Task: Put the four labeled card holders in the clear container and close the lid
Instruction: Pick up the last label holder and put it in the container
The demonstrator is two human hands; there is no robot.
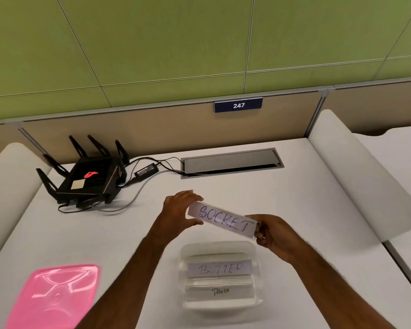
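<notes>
Both hands hold a clear card holder labeled SOCKET [223, 220] in the air above the desk. My left hand [178, 213] pinches its left end and my right hand [274, 233] grips its right end. Just below, near the desk's front edge, stands the clear container [183, 257] without its lid. Inside it lie a holder labeled BUTTER [220, 269] and, nearer me, one labeled PANDA [221, 291]. The pink lid [55, 298] lies flat on the desk at the lower left.
A black router with antennas [88, 179], its power brick [146, 172] and cables sit at the back left. A metal cable hatch [231, 162] is set in the desk behind my hands. White rounded dividers [356, 174] border the desk on both sides.
</notes>
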